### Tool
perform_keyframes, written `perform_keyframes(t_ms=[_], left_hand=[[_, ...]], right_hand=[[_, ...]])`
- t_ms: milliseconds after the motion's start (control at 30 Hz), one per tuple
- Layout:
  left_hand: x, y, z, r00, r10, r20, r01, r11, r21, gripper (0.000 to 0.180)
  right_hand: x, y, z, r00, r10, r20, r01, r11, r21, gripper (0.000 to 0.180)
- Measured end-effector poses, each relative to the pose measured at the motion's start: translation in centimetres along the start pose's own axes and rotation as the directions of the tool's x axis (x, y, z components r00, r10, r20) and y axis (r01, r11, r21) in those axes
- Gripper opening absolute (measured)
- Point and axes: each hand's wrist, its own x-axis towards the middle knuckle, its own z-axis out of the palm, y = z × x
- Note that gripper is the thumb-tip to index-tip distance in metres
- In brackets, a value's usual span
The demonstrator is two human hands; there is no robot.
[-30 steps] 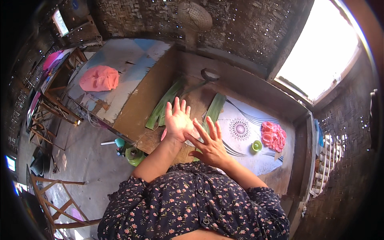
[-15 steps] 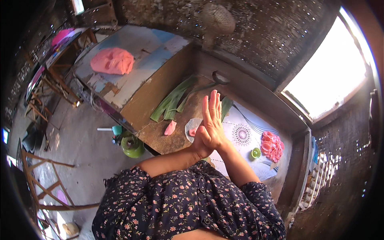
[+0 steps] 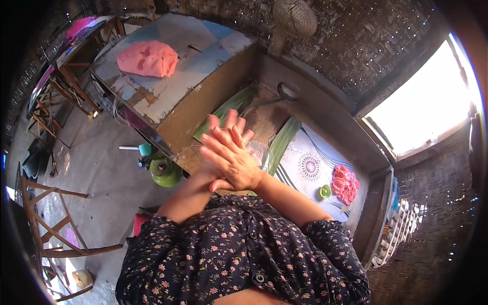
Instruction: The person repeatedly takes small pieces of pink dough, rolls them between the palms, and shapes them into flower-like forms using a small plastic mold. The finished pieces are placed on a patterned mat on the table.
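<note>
My right hand point(image 3: 234, 163) lies across my left hand point(image 3: 204, 168), palm to palm, in front of my chest. The fingers of both are stretched out; the left fingertips are smeared by motion. Anything between the palms is hidden. Just behind the hands, a clear plastic sheet point(image 3: 262, 152) lies partly covered on the brown wooden surface. Long green leaf strips point(image 3: 285, 143) lie beside it. A large pink lump like dough point(image 3: 147, 59) rests on the raised worn board at the far left. Flat pink pieces point(image 3: 345, 185) are heaped to the right, near a small green cup point(image 3: 324, 191).
A white patterned sheet point(image 3: 300, 175) covers the low surface's right part, bounded by a raised wooden rim point(image 3: 325, 109). At left on the floor are a green gas cylinder point(image 3: 163, 176), a teal dipper point(image 3: 145, 149) and a wooden frame point(image 3: 61, 250). A bright window opening point(image 3: 422, 96) is at right.
My hands have come down and left from fingers-up, palms together, to lying crossed with the right on top. They now hide the small pink piece that lay on the wood. The view has shifted slightly.
</note>
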Motion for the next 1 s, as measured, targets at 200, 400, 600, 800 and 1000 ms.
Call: perform_keyframes(t_ms=[200,400,600,800,1000], left_hand=[[-1.3,6.4,-3.7,0.886,0.452,0.107,-0.369,0.547,0.751,0.066],[1.0,-2.3,-15.6,0.87,0.363,-0.334,0.46,-0.354,0.814,0.053],[1.0,-4.7,-19.7,0.937,0.321,-0.138,0.289,-0.489,0.823,0.051],[2.2,-4.4,-15.3,0.923,0.063,-0.379,0.347,0.284,0.894,0.046],[3.2,-6.6,-9.0,0.878,-0.468,-0.101,0.431,0.68,0.593,0.044]], right_hand=[[-10.7,7.0,7.6,0.731,0.665,0.156,-0.617,0.741,-0.267,0.041],[-12.8,10.9,12.2,0.662,0.687,0.3,-0.572,0.721,-0.39,0.031],[-12.3,10.6,9.7,0.587,0.766,-0.26,-0.735,0.64,0.224,0.018],[-13.3,11.6,5.2,0.299,0.943,0.148,-0.023,-0.148,0.989,0.04],[-10.5,8.6,4.1,0.254,0.96,0.115,-0.05,-0.105,0.993,0.035]])
